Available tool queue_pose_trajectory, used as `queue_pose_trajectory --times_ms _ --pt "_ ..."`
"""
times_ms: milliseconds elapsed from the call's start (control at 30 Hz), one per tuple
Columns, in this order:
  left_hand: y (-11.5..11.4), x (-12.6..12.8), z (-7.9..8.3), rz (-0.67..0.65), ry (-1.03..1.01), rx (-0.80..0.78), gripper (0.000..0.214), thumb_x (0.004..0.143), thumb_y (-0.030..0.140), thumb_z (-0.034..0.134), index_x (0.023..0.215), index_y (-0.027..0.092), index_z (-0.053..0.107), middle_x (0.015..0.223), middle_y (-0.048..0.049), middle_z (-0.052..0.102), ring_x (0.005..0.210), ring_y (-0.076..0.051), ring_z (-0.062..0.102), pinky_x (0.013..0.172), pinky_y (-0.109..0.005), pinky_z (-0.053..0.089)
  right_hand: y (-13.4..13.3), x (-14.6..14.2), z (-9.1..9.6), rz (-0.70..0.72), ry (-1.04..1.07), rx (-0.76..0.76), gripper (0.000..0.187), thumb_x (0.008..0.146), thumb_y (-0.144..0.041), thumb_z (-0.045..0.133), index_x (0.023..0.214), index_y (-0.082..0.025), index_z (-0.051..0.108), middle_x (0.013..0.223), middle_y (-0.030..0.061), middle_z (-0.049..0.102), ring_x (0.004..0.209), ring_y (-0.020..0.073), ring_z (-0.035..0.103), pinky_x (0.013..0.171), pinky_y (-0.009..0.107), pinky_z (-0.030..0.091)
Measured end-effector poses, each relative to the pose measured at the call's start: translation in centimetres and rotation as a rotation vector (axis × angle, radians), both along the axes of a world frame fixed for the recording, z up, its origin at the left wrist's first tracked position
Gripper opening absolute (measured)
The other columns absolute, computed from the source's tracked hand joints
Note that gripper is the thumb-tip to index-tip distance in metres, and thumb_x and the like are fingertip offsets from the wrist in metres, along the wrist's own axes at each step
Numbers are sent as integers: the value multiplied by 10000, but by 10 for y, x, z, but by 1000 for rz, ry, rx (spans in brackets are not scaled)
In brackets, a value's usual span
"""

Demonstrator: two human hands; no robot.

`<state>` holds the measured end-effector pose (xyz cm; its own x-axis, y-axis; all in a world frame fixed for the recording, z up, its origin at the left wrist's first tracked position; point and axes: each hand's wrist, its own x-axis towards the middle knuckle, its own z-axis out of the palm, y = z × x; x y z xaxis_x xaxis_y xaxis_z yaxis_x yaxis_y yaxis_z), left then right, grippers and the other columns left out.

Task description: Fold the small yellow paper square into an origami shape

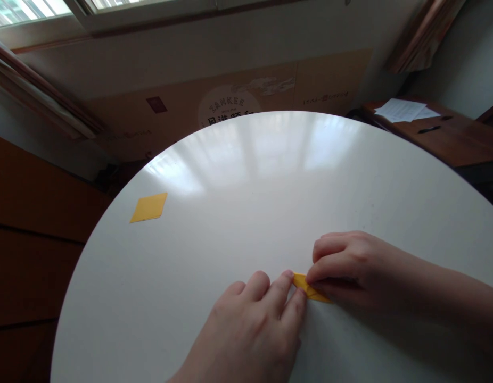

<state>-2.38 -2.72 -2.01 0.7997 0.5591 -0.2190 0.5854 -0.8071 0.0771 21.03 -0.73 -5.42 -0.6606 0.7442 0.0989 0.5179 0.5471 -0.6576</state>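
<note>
The small, narrow, folded strip of yellow paper [313,293] is seen flat on the round, glossy white worktop [238,234] between the two bare hands, its long axis slanted from the far left toward the near right. Its left end is touched by the forefinger and thumb tips of the left hand [258,322], whose fingers are loosely spread, while its right part is covered by the curled right hand [348,263], whose grip cannot be told because the thumb is hidden. Neither hand can be called nearer, since the paper is touched by both.
</note>
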Motion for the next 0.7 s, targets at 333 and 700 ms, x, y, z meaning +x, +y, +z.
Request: queue_pose_trajectory --times_ms 333,700 --pt "-1 1 3 26 -3 -60 412 953 217 496 1361 203 547 1361 -109 604 938 -252 607 767 -385 521 1 2 2 58 -34 60 193 955 -192 557 953 -186 750 849 61 670 711 143 608 653 246 438" --pt "0 7 11 82 -2 -147 440 913 279 583 1344 194 551 1345 -108 607 994 -273 592 851 -437 526 -9 -3 8 48 -205 199 269 1002 -209 478 811 -182 665 763 31 593 638 137 493 587 262 349"
